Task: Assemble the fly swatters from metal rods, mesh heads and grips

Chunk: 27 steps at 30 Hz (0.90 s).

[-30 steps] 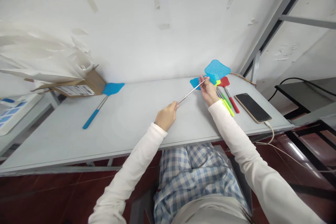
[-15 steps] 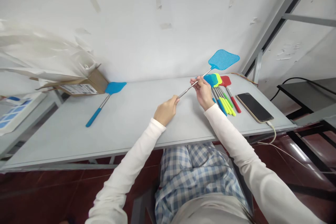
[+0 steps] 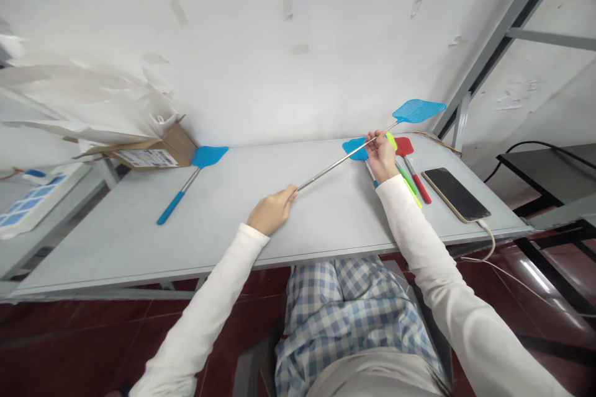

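A blue fly swatter (image 3: pixel 418 111) with a thin telescopic steel shaft (image 3: pixel 339 161) stretches across the table, its mesh head past the far edge. My left hand (image 3: pixel 272 209) grips the shaft's lower end. My right hand (image 3: pixel 382 157) holds the shaft higher up, near the head. Just beyond my right hand lies a second blue swatter head (image 3: pixel 356 149), partly covered. To the right of that hand are a red swatter (image 3: pixel 416 177) and green and yellow handles (image 3: pixel 408 181), their other parts hidden.
A black smartphone (image 3: pixel 456 195) with a cable lies at the table's right. Another blue swatter (image 3: pixel 186 186) lies to the left, beside a cardboard box (image 3: pixel 153 152) and crumpled white plastic. A white tray (image 3: pixel 28 206) stands at far left. The white table (image 3: pixel 223 229) meets a wall.
The shaft has lengthened as my hands moved apart. My left hand went left and my right hand went right, and the blue head moved up and right. My right forearm now covers more of the swatter handles.
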Tool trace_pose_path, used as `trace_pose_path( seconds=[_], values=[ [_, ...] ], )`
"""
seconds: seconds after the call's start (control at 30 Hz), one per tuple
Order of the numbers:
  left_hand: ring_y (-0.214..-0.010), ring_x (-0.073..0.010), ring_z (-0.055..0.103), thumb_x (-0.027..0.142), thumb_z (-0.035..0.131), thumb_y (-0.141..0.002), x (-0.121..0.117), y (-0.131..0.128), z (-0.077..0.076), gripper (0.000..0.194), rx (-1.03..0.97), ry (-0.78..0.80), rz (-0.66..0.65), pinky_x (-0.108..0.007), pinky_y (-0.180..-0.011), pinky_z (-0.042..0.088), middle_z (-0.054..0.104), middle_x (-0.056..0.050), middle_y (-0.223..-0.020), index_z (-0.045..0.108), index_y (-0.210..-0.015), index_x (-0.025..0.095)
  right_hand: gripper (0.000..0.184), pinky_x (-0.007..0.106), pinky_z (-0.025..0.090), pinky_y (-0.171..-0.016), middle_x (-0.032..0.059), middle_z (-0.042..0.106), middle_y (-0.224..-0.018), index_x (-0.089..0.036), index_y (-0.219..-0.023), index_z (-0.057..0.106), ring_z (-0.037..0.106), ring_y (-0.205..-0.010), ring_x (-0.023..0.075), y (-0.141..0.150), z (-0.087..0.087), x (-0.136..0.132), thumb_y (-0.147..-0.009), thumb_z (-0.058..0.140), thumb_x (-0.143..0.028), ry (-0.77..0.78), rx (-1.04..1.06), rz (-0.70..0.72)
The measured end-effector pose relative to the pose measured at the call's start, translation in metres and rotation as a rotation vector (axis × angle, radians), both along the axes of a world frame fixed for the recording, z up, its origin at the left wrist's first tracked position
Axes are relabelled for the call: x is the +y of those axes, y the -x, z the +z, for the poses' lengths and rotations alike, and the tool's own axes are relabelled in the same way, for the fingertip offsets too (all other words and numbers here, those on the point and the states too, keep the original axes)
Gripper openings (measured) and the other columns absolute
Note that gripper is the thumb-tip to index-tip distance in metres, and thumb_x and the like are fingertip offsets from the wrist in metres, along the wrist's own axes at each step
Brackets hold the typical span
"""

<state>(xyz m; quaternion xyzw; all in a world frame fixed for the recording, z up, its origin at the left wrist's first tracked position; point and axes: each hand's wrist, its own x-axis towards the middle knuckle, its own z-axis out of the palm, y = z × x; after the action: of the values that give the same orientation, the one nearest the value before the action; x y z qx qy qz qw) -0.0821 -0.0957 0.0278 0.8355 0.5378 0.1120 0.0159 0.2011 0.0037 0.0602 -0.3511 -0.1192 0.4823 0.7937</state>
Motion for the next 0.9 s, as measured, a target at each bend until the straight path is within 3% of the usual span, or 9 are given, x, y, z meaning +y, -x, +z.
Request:
trace_pose_path(
  seconds=[0.17, 0.33, 0.43, 0.57, 0.67, 0.8, 0.9],
  values=[
    [-0.067, -0.0194, 0.064, 0.037, 0.026, -0.099, -0.001, 0.026, -0.005, 0.036, -0.037, 0.016, -0.009, -0.028, -0.063, 0.042, 0.069, -0.005, -0.080, 0.059, -0.100, 0.024, 0.026, 0.028, 0.054, -0.094, -0.0031, 0.062, -0.069, -0.020, -0.071, 0.052, 0.068, -0.076, 0.0093, -0.004, -0.001, 0.000, -0.094, 0.057, -0.032, -0.052, -0.075, -0.031],
    [-0.066, -0.0195, 0.064, 0.040, 0.029, -0.096, 0.004, 0.047, -0.001, 0.036, -0.068, 0.008, 0.069, -0.027, -0.064, 0.042, 0.069, -0.004, -0.077, 0.060, -0.098, 0.024, 0.021, 0.032, 0.054, -0.094, 0.0032, 0.072, -0.088, -0.019, -0.082, 0.058, 0.071, -0.087, 0.0132, 0.004, -0.006, -0.014, -0.091, 0.060, -0.039, -0.122, -0.201, 0.151],
    [-0.066, -0.0193, 0.063, 0.042, 0.032, -0.094, 0.007, 0.061, 0.003, 0.034, -0.064, 0.010, 0.135, -0.026, -0.063, 0.041, 0.068, -0.003, -0.074, 0.061, -0.095, 0.024, 0.025, 0.034, 0.055, -0.095, 0.0062, 0.073, -0.100, -0.019, -0.090, 0.059, 0.070, -0.098, 0.0157, -0.004, -0.008, -0.021, -0.091, 0.058, -0.044, -0.143, -0.173, 0.244],
    [-0.067, -0.0190, 0.064, 0.044, 0.034, -0.093, 0.011, 0.076, 0.004, 0.034, -0.055, -0.008, 0.172, -0.026, -0.063, 0.041, 0.069, -0.003, -0.075, 0.061, -0.095, 0.024, 0.029, 0.037, 0.056, -0.094, 0.0042, 0.071, -0.098, -0.023, -0.089, 0.058, 0.070, -0.098, 0.0166, -0.033, -0.007, -0.019, -0.089, 0.057, -0.051, -0.145, -0.069, 0.177],
    [-0.067, -0.0188, 0.064, 0.047, 0.035, -0.093, 0.015, 0.078, 0.000, 0.035, -0.054, -0.025, 0.175, -0.025, -0.064, 0.041, 0.068, -0.003, -0.073, 0.062, -0.098, 0.024, 0.024, 0.035, 0.055, -0.095, 0.0012, 0.069, -0.093, -0.023, -0.087, 0.059, 0.070, -0.091, 0.0139, -0.052, -0.003, -0.013, -0.091, 0.054, -0.046, -0.162, -0.067, 0.126],
    [-0.071, -0.0191, 0.065, 0.048, 0.036, -0.093, 0.020, 0.070, -0.005, 0.037, -0.058, -0.050, 0.162, -0.025, -0.065, 0.042, 0.070, -0.003, -0.076, 0.062, -0.103, 0.024, 0.019, 0.031, 0.053, -0.096, 0.0015, 0.071, -0.094, -0.021, -0.086, 0.062, 0.069, -0.086, 0.0107, -0.060, 0.003, -0.001, -0.094, 0.051, -0.034, -0.100, -0.145, 0.086],
    [-0.074, -0.0196, 0.067, 0.047, 0.035, -0.094, 0.025, 0.062, -0.009, 0.037, -0.057, -0.055, 0.142, -0.025, -0.065, 0.042, 0.071, -0.004, -0.080, 0.062, -0.104, 0.023, 0.020, 0.031, 0.053, -0.096, 0.0024, 0.073, -0.098, -0.020, -0.087, 0.064, 0.070, -0.093, 0.0117, -0.060, 0.008, 0.007, -0.094, 0.051, -0.034, -0.088, -0.223, 0.060]
  ],
)
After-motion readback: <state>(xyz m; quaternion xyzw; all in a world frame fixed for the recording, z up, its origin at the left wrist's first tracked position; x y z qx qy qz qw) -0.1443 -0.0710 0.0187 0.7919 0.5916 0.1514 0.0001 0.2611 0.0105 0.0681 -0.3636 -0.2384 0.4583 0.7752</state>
